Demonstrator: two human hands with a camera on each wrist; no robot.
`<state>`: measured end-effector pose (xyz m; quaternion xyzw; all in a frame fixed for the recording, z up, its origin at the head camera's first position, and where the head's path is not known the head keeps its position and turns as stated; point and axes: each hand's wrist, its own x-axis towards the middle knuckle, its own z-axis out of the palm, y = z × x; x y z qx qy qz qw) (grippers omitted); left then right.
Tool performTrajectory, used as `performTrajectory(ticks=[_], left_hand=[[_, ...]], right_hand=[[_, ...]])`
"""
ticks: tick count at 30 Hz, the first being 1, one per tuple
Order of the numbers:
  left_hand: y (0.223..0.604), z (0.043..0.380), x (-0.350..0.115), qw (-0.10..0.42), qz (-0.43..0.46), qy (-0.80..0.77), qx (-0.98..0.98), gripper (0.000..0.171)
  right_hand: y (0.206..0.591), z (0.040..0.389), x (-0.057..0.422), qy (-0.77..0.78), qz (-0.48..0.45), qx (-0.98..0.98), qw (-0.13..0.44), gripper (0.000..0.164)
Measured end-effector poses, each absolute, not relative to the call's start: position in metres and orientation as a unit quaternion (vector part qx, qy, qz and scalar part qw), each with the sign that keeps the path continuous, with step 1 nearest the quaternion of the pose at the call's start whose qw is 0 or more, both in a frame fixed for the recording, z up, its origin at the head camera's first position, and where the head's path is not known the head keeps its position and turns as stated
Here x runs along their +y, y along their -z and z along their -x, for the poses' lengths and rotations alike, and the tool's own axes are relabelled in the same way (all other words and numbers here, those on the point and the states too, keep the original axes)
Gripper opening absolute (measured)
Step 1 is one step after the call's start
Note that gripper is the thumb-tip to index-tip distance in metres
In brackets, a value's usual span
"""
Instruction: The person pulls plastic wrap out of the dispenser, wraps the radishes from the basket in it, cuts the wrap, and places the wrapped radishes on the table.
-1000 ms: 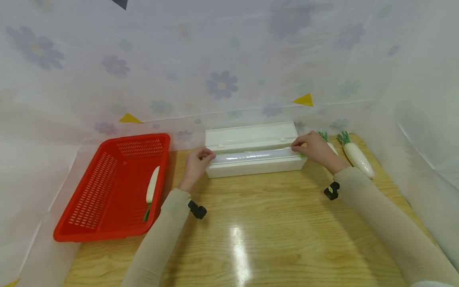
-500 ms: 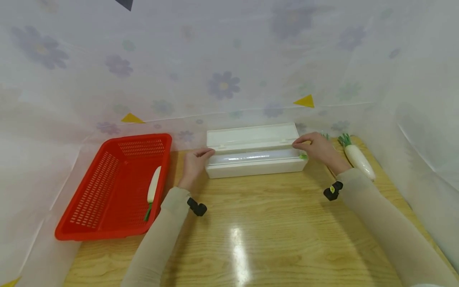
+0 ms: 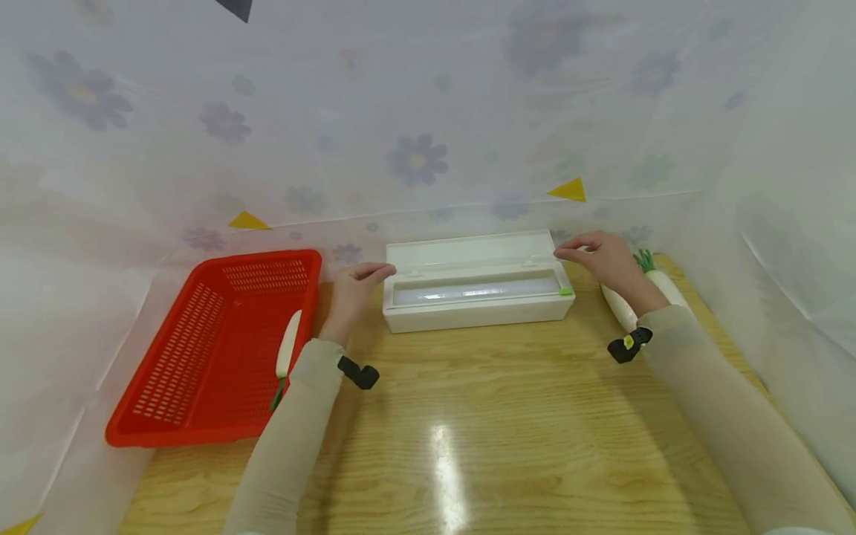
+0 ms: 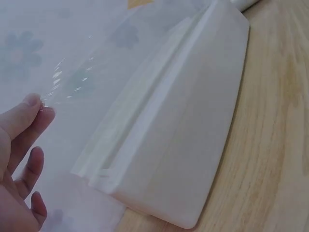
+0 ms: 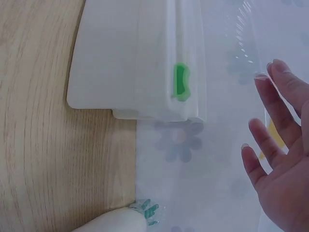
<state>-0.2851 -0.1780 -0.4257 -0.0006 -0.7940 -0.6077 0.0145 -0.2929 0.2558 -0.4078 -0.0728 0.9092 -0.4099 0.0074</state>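
Note:
A white cling film dispenser box stands on the table with its lid tipped back. Inside lies a shiny roll of film, and a green slide cutter sits at the right end. Clear cling film stretches up from the box. My left hand pinches one corner between thumb and forefinger, beyond the box's left end. At the opposite end my right hand pinches the other corner, its remaining fingers spread. Both hands are raised above the box front. The sheet barely shows in the head view.
A red perforated basket on the left holds a white radish with green leaves. Right of the box lie two more radishes, one partly behind my right wrist and another beside it. A flowered curtain backs the wooden table.
Both hands have risen and moved back from the roll toward the lid, keeping their pinch on the film. The right hand has also shifted slightly right. The box stays put.

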Motion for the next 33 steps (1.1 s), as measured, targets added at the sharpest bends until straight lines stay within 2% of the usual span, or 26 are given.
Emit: performTrajectory(ticks=[9, 15, 20, 27, 33], left_hand=[[0.397, 0.285, -0.189, -0.041, 0.014, 0.605, -0.795, 0.036], [0.393, 0.294, -0.193, -0.012, 0.033, 0.602, -0.798, 0.038], [0.369, 0.289, -0.192, -0.017, 0.03, 0.605, -0.795, 0.031], [0.338, 0.28, -0.187, 0.007, 0.047, 0.612, -0.79, 0.022], [0.325, 0.282, -0.185, 0.029, 0.061, 0.62, -0.782, 0.025]], right_hand=[[0.398, 0.297, 0.26, 0.439, 0.071, 0.896, 0.012, 0.051], [0.386, 0.297, 0.257, 0.458, 0.085, 0.885, -0.002, 0.044], [0.375, 0.295, 0.252, 0.471, 0.096, 0.876, -0.04, 0.04], [0.357, 0.295, 0.25, 0.479, 0.106, 0.869, -0.071, 0.036], [0.339, 0.293, 0.25, 0.471, 0.102, 0.872, -0.09, 0.037]])
